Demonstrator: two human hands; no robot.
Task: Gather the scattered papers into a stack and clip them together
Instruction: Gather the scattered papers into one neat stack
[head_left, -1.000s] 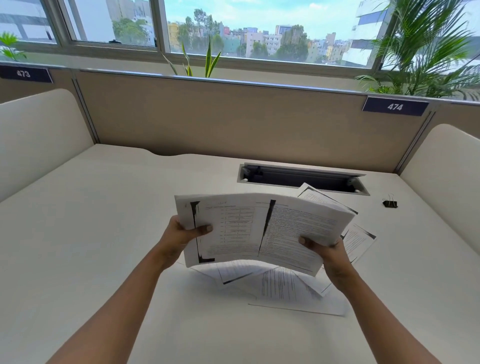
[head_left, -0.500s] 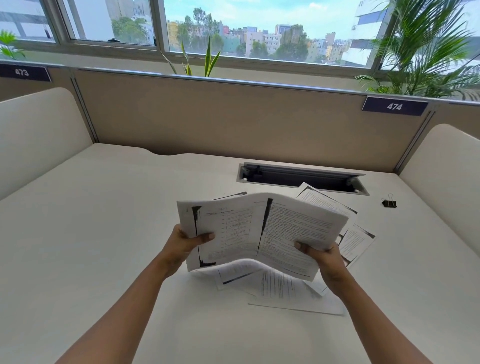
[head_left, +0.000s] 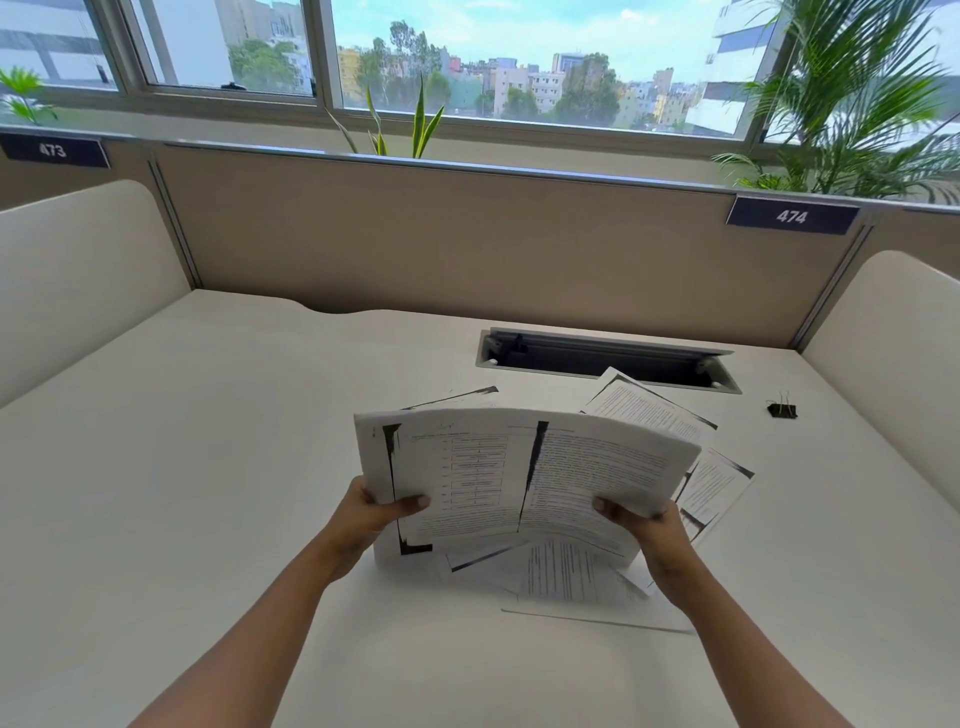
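Note:
Both hands hold a stack of printed papers (head_left: 524, 467) upright over the white desk (head_left: 208, 467). My left hand (head_left: 371, 512) grips its lower left edge, thumb across the front sheet. My right hand (head_left: 644, 525) grips the lower right edge. The stack bows outward at the top, and its bottom edge sits close to the desk. Several loose sheets (head_left: 566, 577) lie flat under and behind the stack, some fanning out to the right (head_left: 711, 483) and toward the back (head_left: 644, 405). A black binder clip (head_left: 782, 409) lies alone at the right rear of the desk.
An open cable tray slot (head_left: 608, 359) is set into the desk behind the papers. Beige partition panels (head_left: 467, 244) close the back, with cream side dividers left (head_left: 78, 270) and right (head_left: 893, 338). Plants stand on the window ledge beyond.
The held stack has dropped lower toward the desk and tilted slightly; both hands keep the same grip. A loose sheet's corner now shows behind the stack's upper left.

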